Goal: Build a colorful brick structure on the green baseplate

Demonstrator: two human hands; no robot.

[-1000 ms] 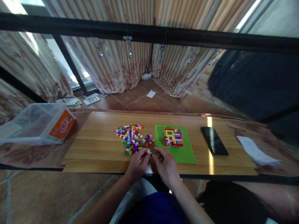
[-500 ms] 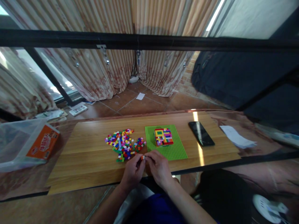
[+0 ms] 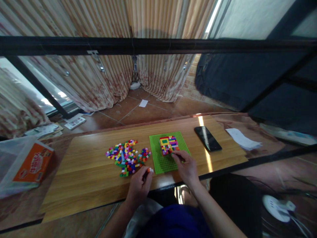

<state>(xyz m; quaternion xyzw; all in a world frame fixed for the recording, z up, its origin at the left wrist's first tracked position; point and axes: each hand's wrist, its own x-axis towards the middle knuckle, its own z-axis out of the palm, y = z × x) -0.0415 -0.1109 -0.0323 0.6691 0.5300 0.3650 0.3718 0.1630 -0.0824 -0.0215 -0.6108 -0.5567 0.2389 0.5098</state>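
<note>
Between the thumb and fingers of my left hand [image 3: 140, 183] are small orange and white toy bricks [image 3: 150, 170], held just left of the baseplate's near corner. My right hand [image 3: 185, 165] reaches over the green baseplate [image 3: 158, 165], its fingertips pinched at the near right edge of a multicoloured brick block [image 3: 168, 145]. Whatever those fingertips hold is too small and covered to make out. The block stands on the baseplate and shows a yellow frame on its top left. A spread of loose coloured bricks [image 3: 126, 155] lies left of the baseplate.
A black phone [image 3: 207, 138] lies right of the baseplate on the wooden table [image 3: 81, 165]. White paper [image 3: 244, 138] is further right. A clear plastic bin [image 3: 15, 148] with an orange label stands at the left. A dark metal bar [image 3: 148, 46] crosses beyond the table.
My right hand has parted from my left and moved right and up to the brick block. The left hand keeps its bricks near the same spot. The whole view has shifted slightly.
</note>
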